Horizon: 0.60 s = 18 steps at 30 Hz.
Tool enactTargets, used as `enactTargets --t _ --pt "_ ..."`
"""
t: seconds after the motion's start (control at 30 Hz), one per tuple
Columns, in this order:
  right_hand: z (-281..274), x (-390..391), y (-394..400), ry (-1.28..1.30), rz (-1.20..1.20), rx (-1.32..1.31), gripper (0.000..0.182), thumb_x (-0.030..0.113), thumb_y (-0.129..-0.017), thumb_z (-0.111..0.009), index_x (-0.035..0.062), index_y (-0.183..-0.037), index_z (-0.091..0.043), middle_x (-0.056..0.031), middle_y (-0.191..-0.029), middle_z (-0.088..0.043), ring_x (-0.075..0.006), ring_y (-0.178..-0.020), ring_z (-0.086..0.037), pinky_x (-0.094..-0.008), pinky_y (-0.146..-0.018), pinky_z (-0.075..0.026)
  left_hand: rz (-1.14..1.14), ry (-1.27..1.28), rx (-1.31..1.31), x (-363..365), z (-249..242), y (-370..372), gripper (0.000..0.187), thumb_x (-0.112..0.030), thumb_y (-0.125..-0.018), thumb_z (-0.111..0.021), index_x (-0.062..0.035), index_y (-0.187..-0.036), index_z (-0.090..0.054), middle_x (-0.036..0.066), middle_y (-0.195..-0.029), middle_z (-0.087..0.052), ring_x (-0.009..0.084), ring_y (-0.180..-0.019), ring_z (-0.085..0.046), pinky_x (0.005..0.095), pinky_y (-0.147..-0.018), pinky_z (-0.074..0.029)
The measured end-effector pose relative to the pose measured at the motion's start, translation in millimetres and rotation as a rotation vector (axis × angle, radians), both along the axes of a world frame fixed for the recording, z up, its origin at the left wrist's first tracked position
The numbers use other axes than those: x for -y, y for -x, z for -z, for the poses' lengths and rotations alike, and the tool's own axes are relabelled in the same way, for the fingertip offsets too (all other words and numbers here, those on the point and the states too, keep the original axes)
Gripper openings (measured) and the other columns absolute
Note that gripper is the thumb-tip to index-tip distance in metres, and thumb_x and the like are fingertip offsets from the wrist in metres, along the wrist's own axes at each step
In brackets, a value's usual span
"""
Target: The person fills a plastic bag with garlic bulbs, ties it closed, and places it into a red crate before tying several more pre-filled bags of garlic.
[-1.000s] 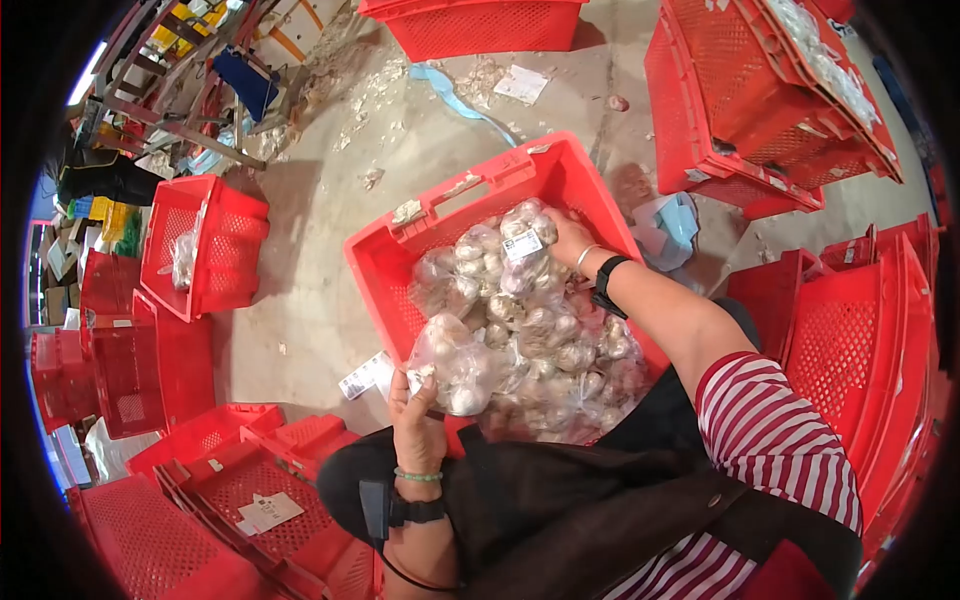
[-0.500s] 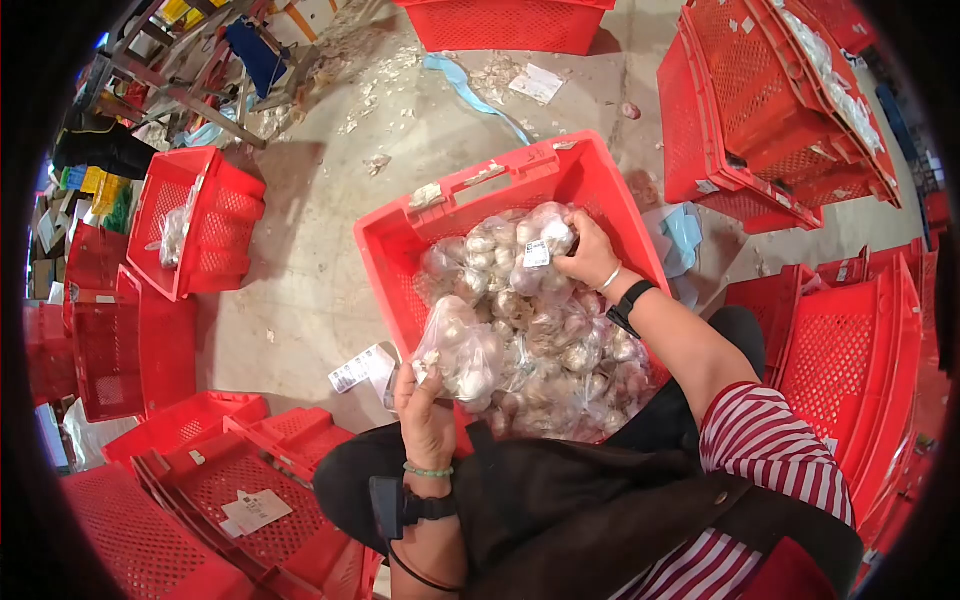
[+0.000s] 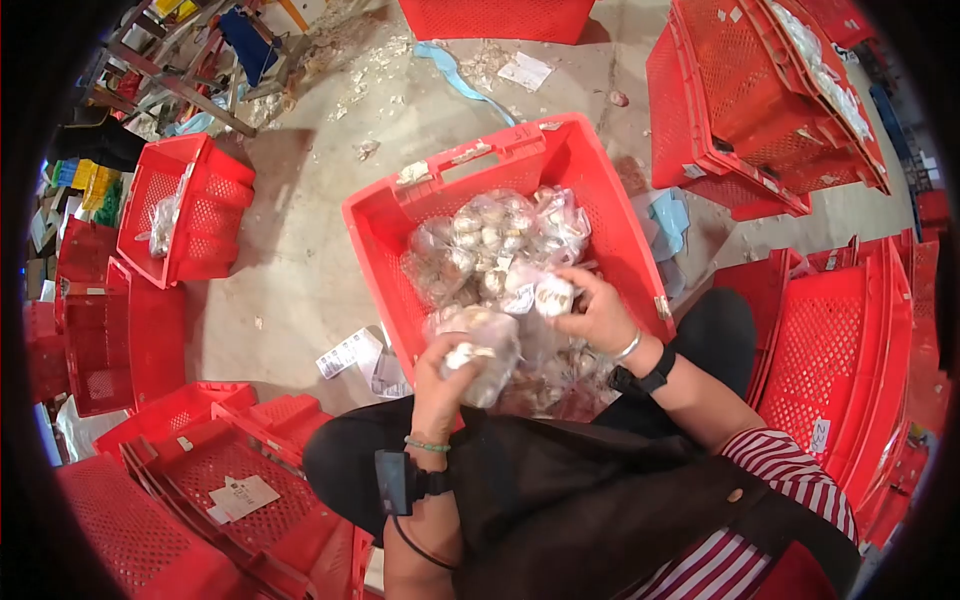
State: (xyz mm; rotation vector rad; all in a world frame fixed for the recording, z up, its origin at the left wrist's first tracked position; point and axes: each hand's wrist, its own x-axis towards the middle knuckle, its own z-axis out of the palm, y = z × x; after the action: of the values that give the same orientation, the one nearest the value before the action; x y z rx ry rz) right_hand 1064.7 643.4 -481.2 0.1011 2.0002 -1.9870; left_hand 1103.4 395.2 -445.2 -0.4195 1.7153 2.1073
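Note:
A red crate (image 3: 365,215) in front of me holds many clear plastic bags of garlic bulbs (image 3: 490,225). My left hand (image 3: 440,385) is closed on the gathered end of one bag of garlic (image 3: 490,350), over the crate's near left corner. In my right hand (image 3: 605,315), thumb and fingers pinch another bag of garlic (image 3: 553,297), with a white label (image 3: 518,299) at its left side. Both bags are close together above the pile. The palm sides of both hands are partly hidden.
Stacked red crates stand at the right (image 3: 770,110) and lower left (image 3: 220,490). Another red crate (image 3: 190,210) with a bag inside is at the left. Printed paper (image 3: 350,352), a blue strip (image 3: 455,75) and papery scraps lie on the floor.
My right hand has drawn its labelled bag back toward me, away from the crate's far side. My left hand has moved right and slightly up with its bag. The view has shifted slightly.

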Motion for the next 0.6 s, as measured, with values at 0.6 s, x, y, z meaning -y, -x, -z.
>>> enactTargets --t 0.6 --pt "9 -3 -20 -0.369 -0.44 -0.18 0.059 0.014 -0.057 -0.07 0.0017 -0.113 -0.056 -0.0128 -0.089 -0.061 -0.0219 -0.076 -0.06 -0.0304 -0.069 -0.049 0.579 0.525 -0.141 -60 48 -10 0.078 -0.03 -0.07 -0.068 -0.0112 -0.137 -0.033 0.017 -0.1 -0.063 0.032 -0.101 -0.059 0.0364 -0.085 -0.045"
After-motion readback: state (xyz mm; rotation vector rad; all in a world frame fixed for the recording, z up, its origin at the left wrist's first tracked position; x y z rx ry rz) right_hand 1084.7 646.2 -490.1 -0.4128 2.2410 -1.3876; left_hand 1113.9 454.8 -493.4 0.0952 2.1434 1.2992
